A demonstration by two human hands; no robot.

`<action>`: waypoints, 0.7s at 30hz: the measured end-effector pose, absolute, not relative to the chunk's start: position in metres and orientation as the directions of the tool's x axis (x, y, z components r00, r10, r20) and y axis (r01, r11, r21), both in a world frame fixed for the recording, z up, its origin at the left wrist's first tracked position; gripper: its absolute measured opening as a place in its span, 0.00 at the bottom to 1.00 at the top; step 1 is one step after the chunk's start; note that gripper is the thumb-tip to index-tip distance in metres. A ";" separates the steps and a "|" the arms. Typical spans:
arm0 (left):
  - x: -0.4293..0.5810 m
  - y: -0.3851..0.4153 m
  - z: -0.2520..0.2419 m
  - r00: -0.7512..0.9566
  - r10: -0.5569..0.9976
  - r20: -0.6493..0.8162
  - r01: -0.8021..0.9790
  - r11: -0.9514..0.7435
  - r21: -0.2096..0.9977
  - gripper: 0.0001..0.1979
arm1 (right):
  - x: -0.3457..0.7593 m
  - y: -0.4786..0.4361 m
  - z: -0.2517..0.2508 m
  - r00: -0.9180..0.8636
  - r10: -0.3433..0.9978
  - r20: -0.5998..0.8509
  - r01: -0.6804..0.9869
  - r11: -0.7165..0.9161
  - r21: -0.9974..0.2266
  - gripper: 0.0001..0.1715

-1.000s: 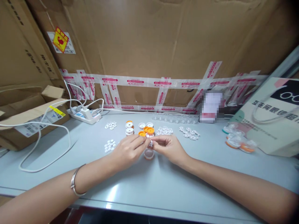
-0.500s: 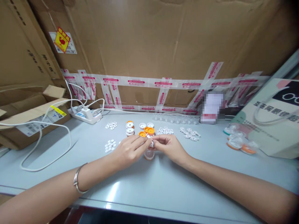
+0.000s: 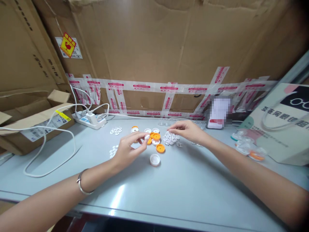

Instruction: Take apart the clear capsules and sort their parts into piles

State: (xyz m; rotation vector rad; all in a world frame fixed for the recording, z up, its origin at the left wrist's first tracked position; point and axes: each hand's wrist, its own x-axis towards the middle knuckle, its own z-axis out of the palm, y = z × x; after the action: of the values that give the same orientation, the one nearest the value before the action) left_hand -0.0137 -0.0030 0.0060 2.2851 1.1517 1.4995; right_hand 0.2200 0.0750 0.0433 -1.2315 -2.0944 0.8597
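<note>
My left hand (image 3: 129,148) pinches a small white round part (image 3: 147,137) between its thumb and fingertips, just left of the orange and white caps. Over the pile of small white openwork pieces (image 3: 172,138), my right hand (image 3: 187,130) has its thumb and forefinger closed together; whatever may be between them cannot be made out. Below the hands stands a small round cup (image 3: 154,159), whitish inside. An orange cap (image 3: 160,148) lies behind it. Further back, several orange caps (image 3: 156,136) and white caps (image 3: 148,130) sit bunched, partly overlapping.
White discs (image 3: 116,130) lie in groups at left, one partly behind my left hand. A clear plastic row (image 3: 164,123) runs behind my right hand. Clear-domed pieces (image 3: 243,145), a paper bag (image 3: 282,129) and a phone (image 3: 219,112) are right; a power strip (image 3: 90,120) is left.
My hands have parted from above the cup. The left moved slightly left with the white part; the right moved back and right to the openwork pile. The orange cap and cup are now uncovered.
</note>
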 end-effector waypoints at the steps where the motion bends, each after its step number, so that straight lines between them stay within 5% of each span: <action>1: -0.014 -0.001 0.004 0.187 0.708 0.681 0.510 -0.662 0.549 0.09 | 0.228 0.083 0.045 -0.423 0.898 0.122 0.597 0.377 -0.708 0.10; 6: -0.013 0.003 -0.003 0.210 0.761 0.614 0.502 -0.623 0.600 0.12 | 0.252 0.103 0.040 -0.483 0.873 -0.066 0.752 0.375 -0.542 0.05; 10: -0.011 0.004 -0.001 0.204 0.766 0.610 0.484 -0.620 0.617 0.11 | 0.248 0.099 0.040 -0.474 0.880 -0.019 0.780 0.410 -0.472 0.07; 13: -0.010 0.003 0.000 0.185 0.814 0.550 0.455 -0.568 0.686 0.10 | 0.231 0.083 0.041 -0.468 0.881 0.072 0.673 0.408 -0.617 0.12; 17: -0.008 0.000 0.000 0.226 0.868 0.442 0.341 -0.496 0.799 0.09 | 0.199 0.048 0.033 -0.606 0.795 0.024 0.301 0.257 -0.919 0.18; 21: -0.007 -0.002 -0.001 0.277 0.796 0.538 0.367 -0.605 0.706 0.05 | 0.178 0.023 0.019 -0.606 0.795 0.020 0.119 0.115 -0.986 0.19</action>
State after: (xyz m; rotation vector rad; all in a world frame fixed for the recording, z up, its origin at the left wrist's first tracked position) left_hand -0.0068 -0.0017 -0.0013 2.1050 1.0459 1.2820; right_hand 0.1775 0.0234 0.0192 -0.8865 -1.8293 1.5334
